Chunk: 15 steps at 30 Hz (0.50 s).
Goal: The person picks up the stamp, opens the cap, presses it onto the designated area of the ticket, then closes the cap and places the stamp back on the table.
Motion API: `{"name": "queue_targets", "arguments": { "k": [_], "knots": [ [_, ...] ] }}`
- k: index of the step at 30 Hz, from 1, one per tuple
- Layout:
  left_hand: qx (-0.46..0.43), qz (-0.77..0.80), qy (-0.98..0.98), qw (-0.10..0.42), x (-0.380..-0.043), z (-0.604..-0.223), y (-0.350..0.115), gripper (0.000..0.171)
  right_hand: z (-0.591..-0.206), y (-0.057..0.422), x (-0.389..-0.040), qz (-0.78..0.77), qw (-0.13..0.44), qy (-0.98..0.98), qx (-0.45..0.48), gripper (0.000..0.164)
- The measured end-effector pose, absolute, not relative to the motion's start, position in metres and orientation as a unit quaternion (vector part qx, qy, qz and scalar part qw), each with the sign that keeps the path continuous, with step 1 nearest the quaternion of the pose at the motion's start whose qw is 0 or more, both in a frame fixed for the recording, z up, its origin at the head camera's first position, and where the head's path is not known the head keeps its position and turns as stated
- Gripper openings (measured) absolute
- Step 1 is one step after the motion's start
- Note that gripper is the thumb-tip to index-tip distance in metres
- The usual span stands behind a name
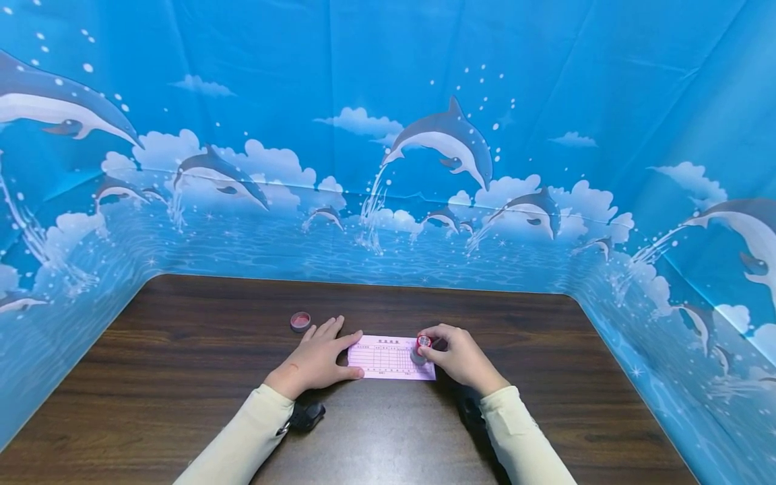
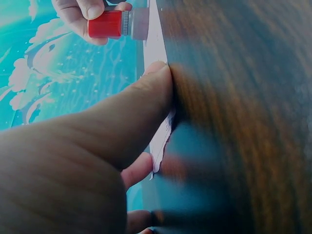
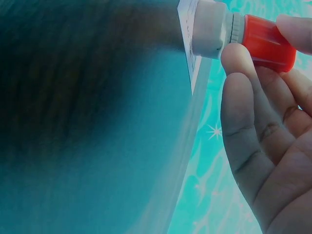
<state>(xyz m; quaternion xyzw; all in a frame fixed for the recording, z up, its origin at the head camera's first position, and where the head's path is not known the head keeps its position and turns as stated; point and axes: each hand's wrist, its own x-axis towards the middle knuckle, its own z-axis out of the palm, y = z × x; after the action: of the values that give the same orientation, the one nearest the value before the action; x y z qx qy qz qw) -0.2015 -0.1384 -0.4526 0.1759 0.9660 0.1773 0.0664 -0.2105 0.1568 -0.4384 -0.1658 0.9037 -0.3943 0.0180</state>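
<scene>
A pink printed form pad [image 1: 382, 358] with a ruled grid lies flat on the wooden table. My left hand [image 1: 320, 357] is spread at its left end, thumb and index finger resting on the paper's edge. Between thumb and fingers, my right hand [image 1: 459, 353] pinches the red handle of a self-inking stamp [image 3: 268, 43]. The stamp stands upright on the form's right part, its clear-grey base against the paper in both wrist views. What lies under the base is hidden.
A small round cap [image 1: 300, 322] with a reddish inside sits beyond my left fingertips. The dark wooden table [image 1: 200, 350] is bordered at the back and sides by a blue dolphin-print sheet [image 1: 388, 256]. A black strap device [image 1: 307, 416] is on my left wrist.
</scene>
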Motion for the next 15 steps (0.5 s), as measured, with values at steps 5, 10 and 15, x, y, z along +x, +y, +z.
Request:
{"name": "queue_targets", "arguments": {
  "k": [5,10,15],
  "knots": [
    [0.177,0.181,0.965,0.066,-0.2012,-0.4524,-0.1383,0.079,-0.4392,0.1570,-0.2106,-0.395,0.018,0.904,-0.162,0.015],
    [0.178,0.185,0.964,0.066,-0.2010,-0.4526,-0.1384,0.079,-0.4398,0.1569,-0.2104,-0.398,0.019,0.903,-0.163,0.014],
    [0.176,0.183,0.965,0.068,-0.2018,-0.4528,-0.1380,0.079,-0.4411,0.1580,-0.2115,-0.397,0.018,0.903,-0.165,0.014]
  ]
}}
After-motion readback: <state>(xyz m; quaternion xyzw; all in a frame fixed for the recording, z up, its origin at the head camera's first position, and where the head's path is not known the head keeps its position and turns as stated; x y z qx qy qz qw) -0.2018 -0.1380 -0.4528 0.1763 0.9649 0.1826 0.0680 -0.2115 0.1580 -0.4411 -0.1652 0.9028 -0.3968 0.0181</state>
